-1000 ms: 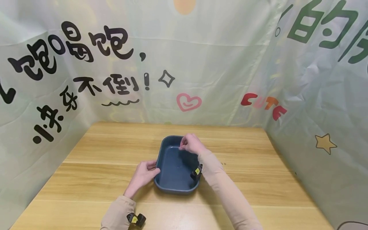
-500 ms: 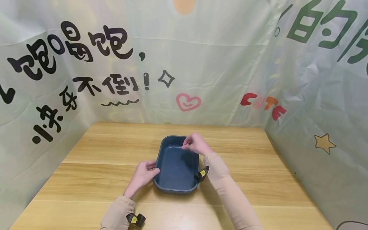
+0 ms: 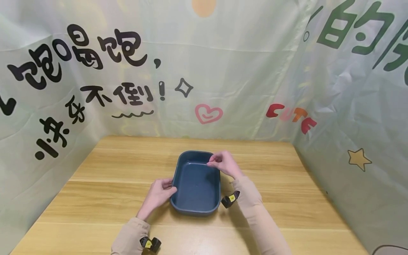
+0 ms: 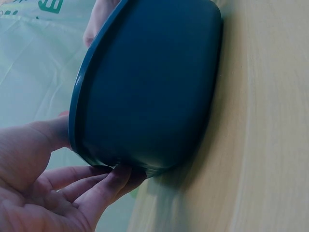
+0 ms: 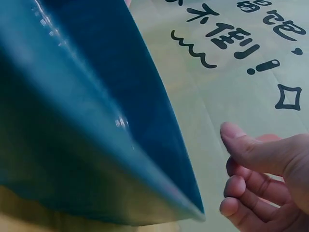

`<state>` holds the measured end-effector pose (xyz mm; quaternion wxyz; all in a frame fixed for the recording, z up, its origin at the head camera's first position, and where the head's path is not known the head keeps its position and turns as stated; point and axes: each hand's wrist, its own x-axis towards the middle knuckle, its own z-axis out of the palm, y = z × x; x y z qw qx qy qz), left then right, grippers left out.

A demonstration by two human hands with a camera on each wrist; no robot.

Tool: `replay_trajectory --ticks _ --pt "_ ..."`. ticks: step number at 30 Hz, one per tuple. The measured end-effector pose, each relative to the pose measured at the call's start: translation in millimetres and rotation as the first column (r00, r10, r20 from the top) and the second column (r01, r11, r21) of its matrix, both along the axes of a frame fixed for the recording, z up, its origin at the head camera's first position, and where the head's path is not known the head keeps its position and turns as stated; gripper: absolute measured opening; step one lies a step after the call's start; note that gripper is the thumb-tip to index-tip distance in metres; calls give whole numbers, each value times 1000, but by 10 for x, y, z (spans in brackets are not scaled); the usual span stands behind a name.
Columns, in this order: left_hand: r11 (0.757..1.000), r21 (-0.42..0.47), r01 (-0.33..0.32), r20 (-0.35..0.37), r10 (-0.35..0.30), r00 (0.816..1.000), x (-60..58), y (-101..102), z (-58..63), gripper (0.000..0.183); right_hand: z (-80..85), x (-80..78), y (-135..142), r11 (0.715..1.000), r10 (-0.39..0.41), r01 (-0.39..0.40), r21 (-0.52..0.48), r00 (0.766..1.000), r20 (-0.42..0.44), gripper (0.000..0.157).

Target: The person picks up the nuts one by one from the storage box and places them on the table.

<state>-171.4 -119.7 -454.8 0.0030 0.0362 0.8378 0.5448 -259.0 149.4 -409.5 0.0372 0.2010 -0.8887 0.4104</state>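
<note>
A dark blue rectangular tub (image 3: 197,187) stands on the wooden table (image 3: 271,166), its inside showing only a bare floor and walls. My left hand (image 3: 159,193) holds the tub's left side. In the left wrist view, its thumb goes over the rim (image 4: 77,87) while the fingers (image 4: 104,191) press the outer wall. Over the tub's far right corner is my right hand (image 3: 226,164), palm turned inward. The right wrist view shows its thumb and fingers (image 5: 258,186) loosely curled beside the rim, with nothing seen between them.
A pale printed cloth (image 3: 242,71) hangs behind the table and along both sides. Black camera units sit at the left wrist (image 3: 151,244) and the right wrist (image 3: 230,199).
My right hand has moved rightward, from over the tub's far end to its far right corner, and the forearm has swung right. My left hand and the tub stay in place.
</note>
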Motion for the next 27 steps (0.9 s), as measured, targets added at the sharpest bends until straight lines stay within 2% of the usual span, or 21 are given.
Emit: replay_trajectory --ticks 10,17,27 --pt "1000 8 -5 4 5 1000 3 -5 -1 42 -147 136 107 986 -85 81 -143 996 -23 11" --pt "1000 16 -2 5 2 1000 7 -6 2 42 -259 196 177 970 -146 131 -205 987 -61 10" --pt "1000 19 -3 2 3 1000 6 -3 1 42 -348 279 270 924 -225 202 -324 974 -38 12"
